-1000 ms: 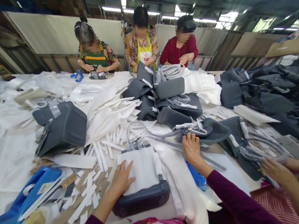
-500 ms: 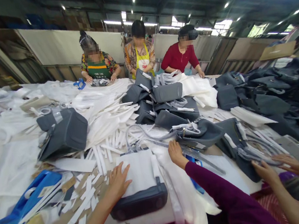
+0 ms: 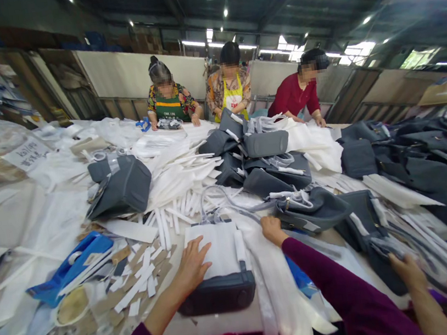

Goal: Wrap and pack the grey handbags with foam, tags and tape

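Observation:
A dark grey handbag lies in front of me with a white foam sheet over its upper part. My left hand rests flat on that sheet, fingers spread. To the right, my right hand is closed around a plastic-wrapped bag strap, which arcs back toward the handbag's top. Just beyond that hand another dark grey bag lies on its side, its handles wrapped in white. A small rolled white wrap stands along the sheet's right edge.
Left are a blue tape dispenser, a round tub and scattered white strips. A bag pile fills the middle; more bags lie right. A co-worker's hand works close by; three people stand across the table.
My view has swung left, so everything sits farther right. A person's hand now shows at the left edge. My right hand has drawn the strap slightly; my left stays on the sheet.

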A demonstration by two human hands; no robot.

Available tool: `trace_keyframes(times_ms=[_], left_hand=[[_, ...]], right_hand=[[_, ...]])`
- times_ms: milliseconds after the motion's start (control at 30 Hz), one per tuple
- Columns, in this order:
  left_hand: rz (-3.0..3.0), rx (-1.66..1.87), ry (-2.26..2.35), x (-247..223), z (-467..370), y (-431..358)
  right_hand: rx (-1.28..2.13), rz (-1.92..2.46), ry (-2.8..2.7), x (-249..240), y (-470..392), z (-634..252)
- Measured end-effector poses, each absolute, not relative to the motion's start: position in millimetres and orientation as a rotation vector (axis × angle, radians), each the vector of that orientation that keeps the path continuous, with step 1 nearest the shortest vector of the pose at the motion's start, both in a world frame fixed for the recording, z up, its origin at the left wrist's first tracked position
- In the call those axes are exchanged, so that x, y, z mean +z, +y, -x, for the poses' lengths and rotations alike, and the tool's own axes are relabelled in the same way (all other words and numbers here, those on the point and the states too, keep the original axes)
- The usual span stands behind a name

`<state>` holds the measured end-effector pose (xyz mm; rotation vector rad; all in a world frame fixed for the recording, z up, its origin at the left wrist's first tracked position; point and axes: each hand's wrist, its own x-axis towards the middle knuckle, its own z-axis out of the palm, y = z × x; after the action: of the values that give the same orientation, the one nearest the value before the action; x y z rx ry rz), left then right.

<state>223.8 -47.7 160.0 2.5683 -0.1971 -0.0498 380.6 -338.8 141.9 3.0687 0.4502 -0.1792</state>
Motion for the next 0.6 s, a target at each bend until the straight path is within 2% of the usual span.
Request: trace_keyframes(times_ms=[100, 300, 500, 600], left_hand=[[-2.240, -0.093, -0.232, 165.2, -224.3, -59.7], [-1.302, -0.419, -0.112, 190.2, -225.1, -129.0], [-0.749, -0.196, -0.107, 215.7, -216.6, -195.5], [-0.718, -0.191, -0.043, 222.4, -205.6, -192.3]], right_hand=[[-0.162, -3.018, 0.504, 174.4, -326.0, -376.5], [-0.108, -2.938, 0.611, 252.2, -275.2, -346.7], [-0.128, -2.883, 0.679, 293.9, -231.5, -278.8], [-0.234, -3.117, 0.848, 296.0, -233.5, -276.2]])
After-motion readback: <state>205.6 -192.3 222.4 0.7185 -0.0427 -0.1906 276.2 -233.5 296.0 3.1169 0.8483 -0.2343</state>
